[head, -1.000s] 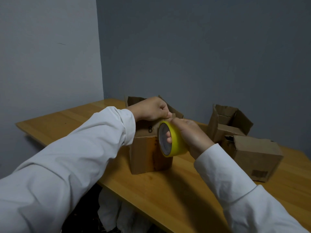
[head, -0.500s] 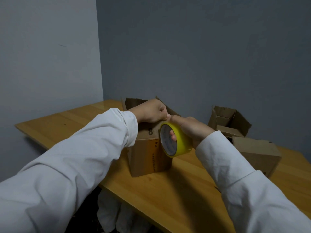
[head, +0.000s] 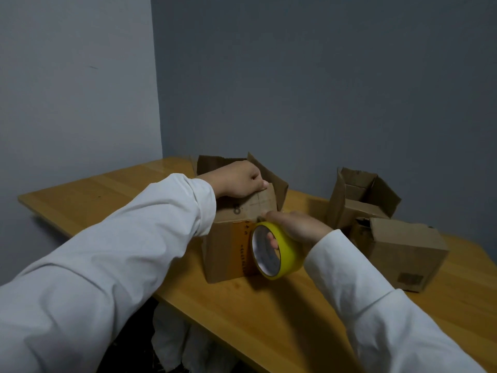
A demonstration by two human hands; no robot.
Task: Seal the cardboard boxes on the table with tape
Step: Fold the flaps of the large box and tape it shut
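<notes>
At frame centre our left hand (head: 240, 180) presses curled fingers on the box (head: 236, 238) flap, while our right hand (head: 293, 228) grips the tape roll (head: 277, 250) against its front. Two more boxes (head: 387, 227) sit right on the surface (head: 269, 319).

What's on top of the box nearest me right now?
The left hand presses down on the folded front flap of the nearest box. Two back flaps stand up behind it. The box's inside is covered, so its contents cannot be seen.

The left hand (head: 239, 180) presses a flap on the near cardboard box (head: 228, 249); the right hand (head: 293, 228) grips a yellow tape roll (head: 282, 251) against its front.
</notes>
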